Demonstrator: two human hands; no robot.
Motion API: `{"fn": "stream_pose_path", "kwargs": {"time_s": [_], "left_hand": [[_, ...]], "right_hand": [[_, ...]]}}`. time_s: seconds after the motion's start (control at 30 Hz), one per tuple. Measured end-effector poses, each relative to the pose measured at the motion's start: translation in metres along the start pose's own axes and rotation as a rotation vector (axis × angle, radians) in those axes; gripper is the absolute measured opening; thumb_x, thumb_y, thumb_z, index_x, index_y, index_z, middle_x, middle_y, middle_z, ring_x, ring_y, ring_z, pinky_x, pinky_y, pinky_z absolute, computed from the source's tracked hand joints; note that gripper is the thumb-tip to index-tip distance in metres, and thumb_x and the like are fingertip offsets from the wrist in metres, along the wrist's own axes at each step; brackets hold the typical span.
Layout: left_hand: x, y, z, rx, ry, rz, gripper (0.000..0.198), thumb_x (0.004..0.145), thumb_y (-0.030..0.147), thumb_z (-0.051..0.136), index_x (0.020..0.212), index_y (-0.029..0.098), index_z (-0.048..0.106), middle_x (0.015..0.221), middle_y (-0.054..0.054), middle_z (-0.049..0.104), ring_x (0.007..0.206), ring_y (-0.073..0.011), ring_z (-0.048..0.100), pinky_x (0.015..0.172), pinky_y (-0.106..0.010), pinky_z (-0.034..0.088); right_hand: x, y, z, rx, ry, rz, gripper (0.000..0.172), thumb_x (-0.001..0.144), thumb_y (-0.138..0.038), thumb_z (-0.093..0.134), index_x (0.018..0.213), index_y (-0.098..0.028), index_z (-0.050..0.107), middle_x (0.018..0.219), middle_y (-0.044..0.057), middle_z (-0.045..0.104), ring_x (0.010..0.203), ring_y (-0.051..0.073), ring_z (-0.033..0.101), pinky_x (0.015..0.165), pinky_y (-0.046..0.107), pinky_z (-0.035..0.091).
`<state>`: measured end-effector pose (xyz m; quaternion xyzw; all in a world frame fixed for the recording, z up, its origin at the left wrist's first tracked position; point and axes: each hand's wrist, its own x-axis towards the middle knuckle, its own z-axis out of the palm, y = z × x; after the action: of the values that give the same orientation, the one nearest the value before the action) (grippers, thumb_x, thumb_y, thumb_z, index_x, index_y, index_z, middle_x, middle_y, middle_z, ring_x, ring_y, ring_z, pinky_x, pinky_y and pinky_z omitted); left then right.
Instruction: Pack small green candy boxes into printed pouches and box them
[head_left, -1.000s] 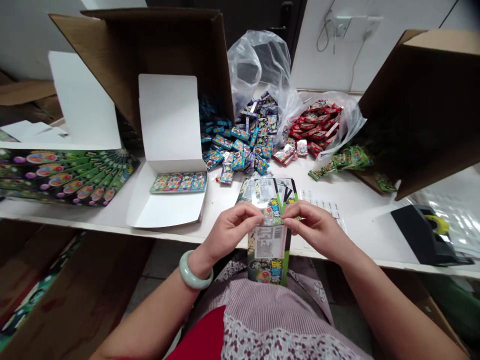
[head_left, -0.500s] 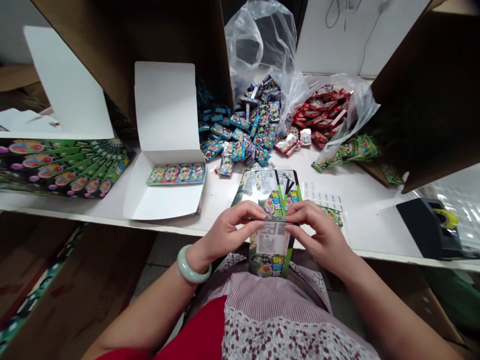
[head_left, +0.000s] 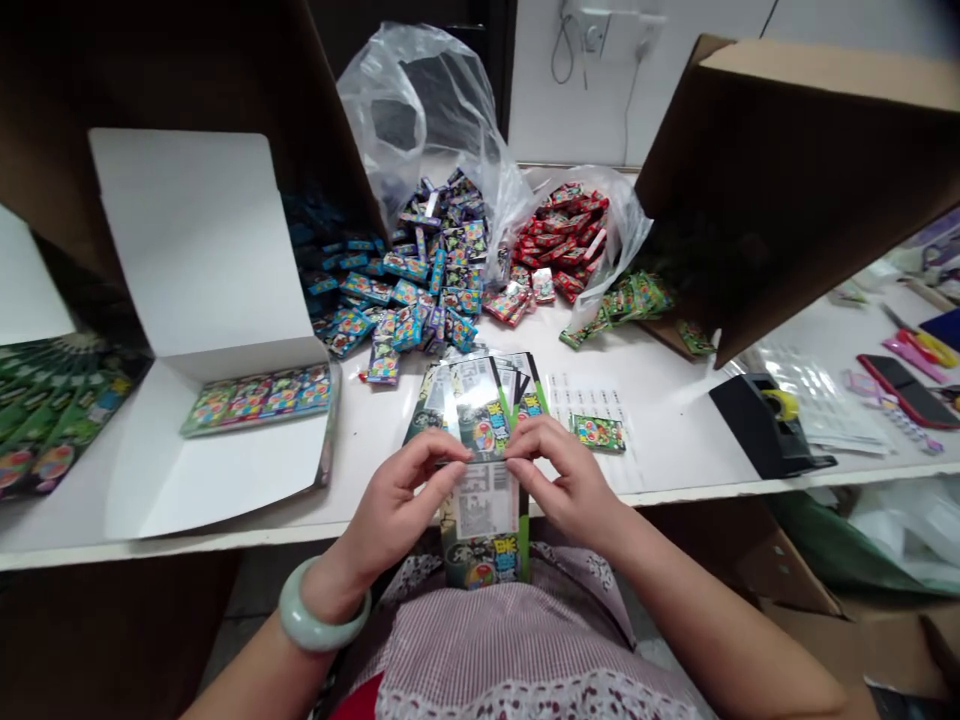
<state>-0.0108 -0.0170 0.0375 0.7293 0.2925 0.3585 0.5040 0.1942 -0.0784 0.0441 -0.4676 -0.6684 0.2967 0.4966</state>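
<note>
Firstly, left hand [head_left: 394, 510]: fingers and thumb closed in a pinch on a barcoded printed card [head_left: 480, 510]. Right hand [head_left: 559, 480]: likewise pinched on the same card, the two meeting near its middle, seemingly to hold it steady. Card held at the front edge of a white worktable [head_left: 660, 470], barcode label facing up, lower end hanging past the edge. Just behind it, fanned printed cards [head_left: 472, 395], whether joined to it not clear; beside them, a sheet of small labels [head_left: 585, 400] and one green candy packet [head_left: 598, 432]. Further back, heaps of blue candy packets [head_left: 405, 300], red candy packets [head_left: 559, 235] and green candy packets [head_left: 634, 298], apparently kept apart by colour for easy picking. To the left, an open white carton [head_left: 202, 250] bearing a row of packets [head_left: 259, 400]. Also, a jade bangle [head_left: 322, 610] and a tape dispenser [head_left: 765, 425]
</note>
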Motion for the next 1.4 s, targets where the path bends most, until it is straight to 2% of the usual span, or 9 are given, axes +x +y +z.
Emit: {"fn": "stream_pose_path", "kwargs": {"time_s": [0.13,0.23,0.33,0.57,0.8,0.93,1.03,1.17,1.4], "left_hand": [[0.006,-0.005,0.0,0.044,0.064,0.015,0.007,0.091,0.018,0.056,0.092,0.022,0.062,0.089,-0.002,0.062,0.088,-0.0139,0.06,0.074,-0.022,0.049],[0.011,-0.007,0.0,0.067,0.08,-0.007,0.005,0.09,0.02,0.058,0.09,0.021,0.063,0.087,-0.002,0.062,0.081,-0.0133,0.059,0.068,-0.021,0.049],[0.013,-0.007,0.001,0.071,0.096,-0.023,0.006,0.089,0.022,0.058,0.088,0.019,0.063,0.085,-0.003,0.062,0.078,-0.0137,0.059,0.067,-0.022,0.049],[0.014,-0.014,0.001,0.045,0.115,-0.048,0.005,0.089,0.022,0.059,0.089,0.02,0.063,0.086,-0.002,0.062,0.079,-0.0138,0.059,0.067,-0.022,0.048],[0.016,-0.014,0.007,0.015,0.099,-0.01,0.004,0.087,0.021,0.061,0.09,0.019,0.062,0.086,-0.002,0.06,0.082,-0.0137,0.058,0.07,-0.024,0.048],[0.017,-0.013,0.011,-0.011,0.101,-0.012,0.002,0.086,0.02,0.061,0.087,0.018,0.06,0.085,-0.002,0.061,0.08,-0.0127,0.058,0.071,-0.025,0.048],[0.015,-0.012,0.009,-0.011,0.108,-0.014,0.003,0.087,0.021,0.061,0.087,0.018,0.06,0.084,-0.002,0.06,0.08,-0.0127,0.058,0.07,-0.025,0.047],[0.011,-0.013,0.004,0.0,0.136,-0.015,0.004,0.087,0.022,0.061,0.087,0.019,0.059,0.083,-0.002,0.059,0.078,-0.013,0.057,0.067,-0.025,0.047],[0.014,-0.008,0.011,0.02,0.093,-0.009,0.005,0.088,0.024,0.059,0.088,0.018,0.059,0.085,-0.003,0.061,0.081,-0.0148,0.057,0.072,-0.029,0.046]], "right_hand": [[0.025,0.042,-0.033,-0.002,-0.201,0.175,0.015,0.09,-0.026,0.055,0.1,-0.023,0.066,0.1,0.004,0.067,0.095,0.016,0.063,0.084,0.033,0.05],[0.049,0.096,-0.071,-0.402,0.014,0.415,0.02,0.088,-0.023,0.055,0.101,-0.021,0.07,0.102,0.007,0.068,0.092,0.018,0.063,0.086,0.034,0.048],[0.06,0.137,-0.095,-0.518,0.032,0.474,0.017,0.08,-0.017,0.063,0.093,-0.017,0.073,0.097,0.009,0.066,0.083,0.019,0.062,0.083,0.034,0.045],[0.039,0.158,-0.096,-0.525,0.027,0.463,0.011,0.079,-0.022,0.063,0.084,-0.019,0.072,0.095,0.006,0.065,0.088,0.018,0.059,0.084,0.031,0.043],[0.038,0.099,-0.097,-0.282,0.065,0.448,0.026,0.082,-0.045,0.054,0.079,-0.02,0.056,0.072,0.0,0.059,0.066,0.015,0.055,0.066,0.03,0.047],[0.056,0.044,-0.085,-0.286,-0.25,0.308,0.015,0.083,-0.035,0.058,0.081,-0.02,0.06,0.074,0.001,0.061,0.067,0.014,0.054,0.061,0.027,0.041],[0.067,0.04,-0.081,-0.472,-0.255,0.359,0.01,0.08,-0.028,0.059,0.076,-0.02,0.059,0.067,0.0,0.059,0.061,0.014,0.05,0.058,0.027,0.037],[0.07,0.044,-0.078,-0.269,-0.112,0.366,0.016,0.08,-0.035,0.059,0.077,-0.019,0.056,0.069,0.0,0.058,0.063,0.014,0.051,0.059,0.028,0.04],[0.081,-0.018,-0.038,-0.086,-0.505,0.199,0.014,0.085,-0.031,0.058,0.076,-0.021,0.06,0.07,-0.001,0.061,0.065,0.012,0.054,0.06,0.025,0.043]]}}
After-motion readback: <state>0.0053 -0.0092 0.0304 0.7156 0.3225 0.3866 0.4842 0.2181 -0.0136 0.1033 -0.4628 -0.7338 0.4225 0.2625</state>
